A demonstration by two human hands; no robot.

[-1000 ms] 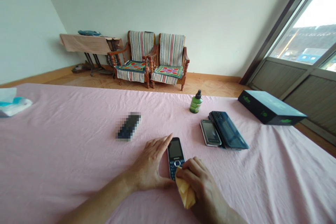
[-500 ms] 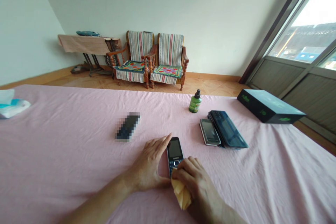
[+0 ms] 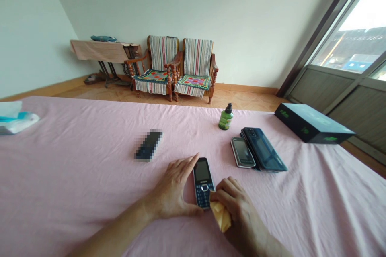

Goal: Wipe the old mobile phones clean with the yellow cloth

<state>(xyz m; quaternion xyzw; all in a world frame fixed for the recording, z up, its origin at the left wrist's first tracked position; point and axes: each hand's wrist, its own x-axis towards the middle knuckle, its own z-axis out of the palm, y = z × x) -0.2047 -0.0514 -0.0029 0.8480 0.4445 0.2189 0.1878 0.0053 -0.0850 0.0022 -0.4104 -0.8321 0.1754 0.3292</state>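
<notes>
L hand [image 3: 171, 190] is spread, thumb by the bottom end of the keypad phone [image 3: 202, 176], index finger at its upper L corner. The phone lies flat on the pink sheet [image 3: 87, 160], screen up, btwn both hands; its long axis runs near to far, screen end far, keypad end near, top leaning slightly L. R hand [image 3: 238, 204] pinches a yellow cloth [image 3: 221, 216] beside the phone's lower R edge; contact I cannot tell.

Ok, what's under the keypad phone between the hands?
The keypad phone lies on the pink cloth, visible beyond its edges. Nothing else visibly sticks out from beneath. The patch directly under it is covered, so anything flat hidden there cannot be seen.
</notes>
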